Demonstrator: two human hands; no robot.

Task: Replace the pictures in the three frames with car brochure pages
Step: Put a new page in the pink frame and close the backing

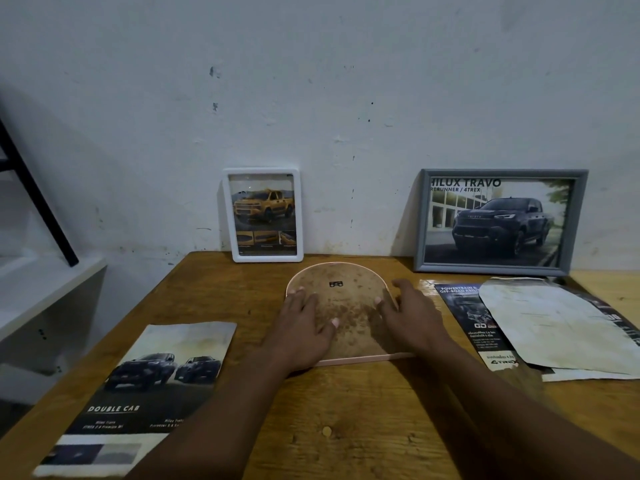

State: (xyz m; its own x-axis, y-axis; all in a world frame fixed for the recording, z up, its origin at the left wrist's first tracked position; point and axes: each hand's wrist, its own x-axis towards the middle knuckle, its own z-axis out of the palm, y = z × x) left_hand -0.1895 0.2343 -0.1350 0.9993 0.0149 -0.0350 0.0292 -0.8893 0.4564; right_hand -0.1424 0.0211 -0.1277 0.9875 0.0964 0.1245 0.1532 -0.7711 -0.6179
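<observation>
Arched pink frame [349,301] lies face down at mid counter [346,427], stained backing up | we see left hand [304,327] and right hand [412,317] flat on it, fingers spread, pinching nothing | white frame [264,216] and grey frame [498,220] lean on far wall, truck pages inside | Double Cab page [149,393] near left | brochure [474,323] and stained sheet [554,327] right
</observation>
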